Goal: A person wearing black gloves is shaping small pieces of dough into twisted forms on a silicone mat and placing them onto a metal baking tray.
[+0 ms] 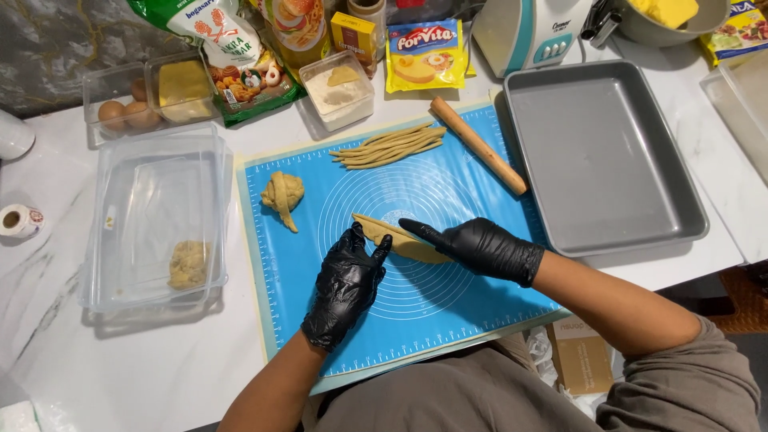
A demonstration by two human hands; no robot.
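At frame centre, a flattened dough strip (398,238) is pressed under open left hand (346,288) and right hand (478,246); finished dough ropes (390,146) are stacked above, a dough lump (283,194) left unshaped.

The right hand (480,246) covers part of the dough strip (382,230); the top edge cuts off the mixer (530,32) and packets (240,48).

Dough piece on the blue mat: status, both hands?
Left hand flat, fingertips at dough piece. Right hand pressing on it, open. Rolling pin and dough strips apart, behind. Nothing in the way.
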